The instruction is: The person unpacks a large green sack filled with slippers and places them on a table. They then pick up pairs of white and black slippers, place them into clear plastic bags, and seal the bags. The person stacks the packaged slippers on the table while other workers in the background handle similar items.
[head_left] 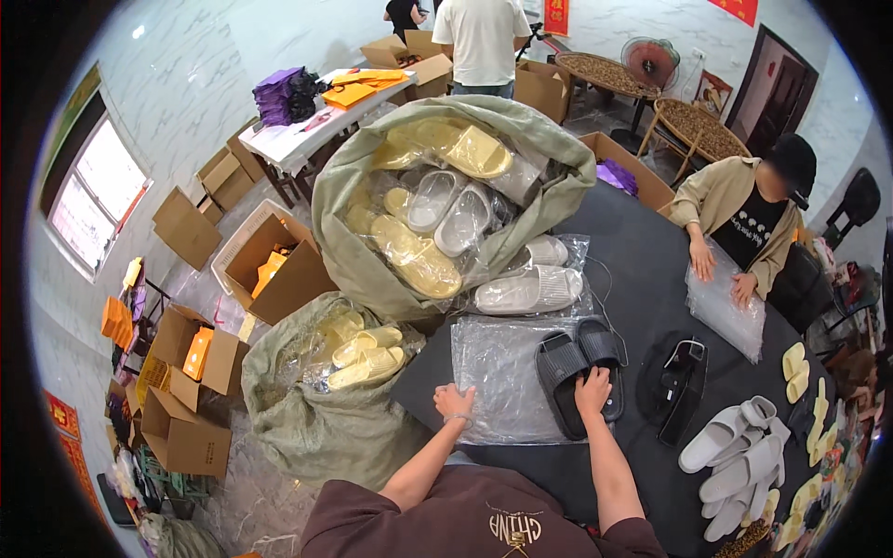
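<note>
A pair of dark slippers [561, 367] lies side by side on the right part of a pile of clear plastic bags [502, 381], at the table edge before me. My right hand [593, 391] is closed on the slippers, its fingers at their foot openings. At the pile's left edge, my left hand [453, 402] has its fingers bent and closed on the plastic. Just beyond the bags, grey slippers [527, 290] rest on more clear plastic. To the right of my right hand stands a black stand-like object [684, 391].
Large green sacks [335, 205] [326, 428] of bagged yellow and grey slippers stand at left and ahead. Grey slippers [735, 456] are heaped at right on the dark table [623, 232]. Across it, a co-worker [744, 214] has both hands on clear bags [726, 307]. Cardboard boxes [195, 446] stand left.
</note>
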Demonstrator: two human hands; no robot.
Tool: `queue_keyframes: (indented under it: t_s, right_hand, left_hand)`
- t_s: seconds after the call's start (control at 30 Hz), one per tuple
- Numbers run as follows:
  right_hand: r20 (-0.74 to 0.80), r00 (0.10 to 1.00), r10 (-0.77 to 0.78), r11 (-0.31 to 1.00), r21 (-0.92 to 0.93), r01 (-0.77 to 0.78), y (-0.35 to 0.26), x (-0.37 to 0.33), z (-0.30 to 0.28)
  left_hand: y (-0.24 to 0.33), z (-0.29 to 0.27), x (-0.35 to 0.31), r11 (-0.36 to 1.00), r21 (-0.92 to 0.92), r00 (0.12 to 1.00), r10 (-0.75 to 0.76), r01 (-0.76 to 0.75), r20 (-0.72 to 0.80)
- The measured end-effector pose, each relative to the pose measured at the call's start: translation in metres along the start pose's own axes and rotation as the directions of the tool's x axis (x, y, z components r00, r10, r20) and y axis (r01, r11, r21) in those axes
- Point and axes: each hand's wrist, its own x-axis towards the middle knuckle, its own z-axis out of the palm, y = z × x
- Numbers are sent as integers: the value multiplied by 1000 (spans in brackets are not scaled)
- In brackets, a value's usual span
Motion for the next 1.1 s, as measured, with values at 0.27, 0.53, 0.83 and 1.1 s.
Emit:
queue_keyframes:
  t_s: [0.27,0.53,0.83,1.1]
  right_hand:
    - [12,1000,5,1000,15,-6,-14,-21,-8]
    - [0,998,-66,996,56,66,-23,-52,-3]
    - [-42,988,-151,976,151,156,-52,-44,-22]
    - [88,981,-174,980,111,164,-47,-49,0]
  left_hand:
    - [-18,-14,8,942,-336,959,122,-31,255]
    - [-35,-26,19,976,-150,924,200,-158,327]
    - [-24,-13,-1,970,-227,939,155,-87,306]
    - [-13,-6,-4,984,-154,946,133,-90,297]
